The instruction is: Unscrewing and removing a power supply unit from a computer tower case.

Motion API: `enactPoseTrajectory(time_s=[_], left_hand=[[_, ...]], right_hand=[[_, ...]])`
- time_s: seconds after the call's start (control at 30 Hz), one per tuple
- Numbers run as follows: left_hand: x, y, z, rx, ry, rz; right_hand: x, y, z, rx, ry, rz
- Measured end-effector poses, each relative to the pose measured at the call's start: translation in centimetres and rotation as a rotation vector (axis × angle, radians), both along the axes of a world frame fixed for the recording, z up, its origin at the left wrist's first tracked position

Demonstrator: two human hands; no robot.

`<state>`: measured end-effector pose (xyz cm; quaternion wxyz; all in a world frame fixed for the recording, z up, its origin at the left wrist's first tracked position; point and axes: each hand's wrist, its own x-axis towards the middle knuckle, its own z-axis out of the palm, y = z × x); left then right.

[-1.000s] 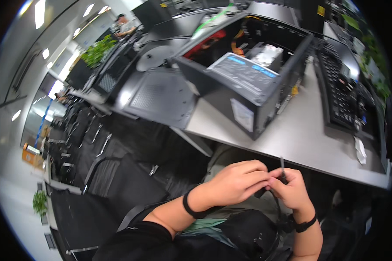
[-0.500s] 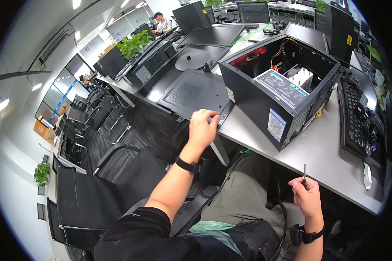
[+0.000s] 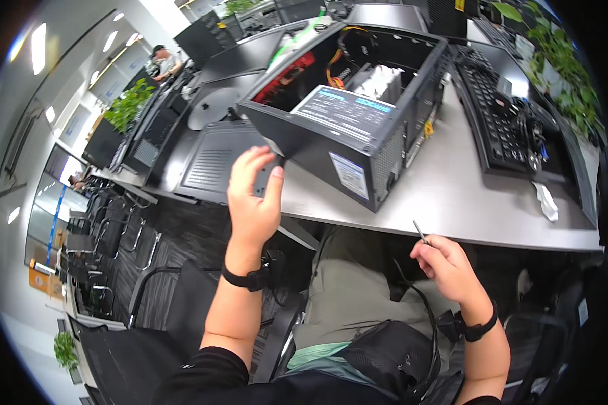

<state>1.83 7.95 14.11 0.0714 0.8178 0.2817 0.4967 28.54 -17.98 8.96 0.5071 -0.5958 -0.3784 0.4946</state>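
At about ten o'clock from my hands a potted plant (image 3: 127,108) stands on the far row of desks, with dark monitors (image 3: 203,40) lined up beside it. Below that, at nine o'clock, a run of empty black chairs (image 3: 108,236) sits along the aisle.

My left hand (image 3: 253,196) is raised at the desk edge, fingers curled and thumb out, gripping the near corner of a flat black side panel (image 3: 213,162) that lies on the grey desk (image 3: 452,196). A black band sits on that wrist.

Just beside my left hand, at one o'clock from it, the open black computer case (image 3: 358,115) lies on its side on the desk. Its uncovered side faces up, so I see the power supply (image 3: 341,111) with its label, a red board edge and orange and yellow cables inside. The case's near corner is close to my fingertips; I cannot tell whether they touch it.

My right hand (image 3: 446,266) is at four o'clock from the case, below the desk edge and over my lap, closed around a thin metal tool (image 3: 420,231), probably a small screwdriver, though it is too slender to be sure. Its tip points up toward the desk.

At two o'clock a black keyboard (image 3: 496,111) lies on the desk, and more green plants (image 3: 567,81) stand past it.
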Motion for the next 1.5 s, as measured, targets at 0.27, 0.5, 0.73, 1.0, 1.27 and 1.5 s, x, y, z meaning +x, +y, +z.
enactPoseTrajectory(time_s=[0.27, 0.5, 0.73, 1.0, 1.27, 1.5], left_hand=[[8.8, 2.2, 7.4, 0.169, 0.147, -0.154], [9.4, 2.9, 9.3, -0.229, 0.386, -0.188], [9.4, 3.1, 9.5, -0.303, 0.436, -0.192], [9.4, 2.8, 8.6, -0.231, 0.303, -0.242], [9.5, 2.5, 8.1, -0.199, 0.283, -0.224], [9.3, 2.5, 8.2, -0.179, 0.301, -0.238]], right_hand=[[-2.6, 1.2, -0.8, 0.044, -0.287, 0.029], [-3.8, 1.8, -2.1, 0.240, -0.334, -0.035], [-3.9, 3.3, -2.0, 0.261, -0.325, -0.016], [-3.2, 3.1, -1.3, 0.296, -0.333, -0.083], [-3.5, 1.8, 0.4, 0.293, -0.575, -0.005], [-4.2, 1.8, 0.3, 0.319, -0.683, -0.097]])
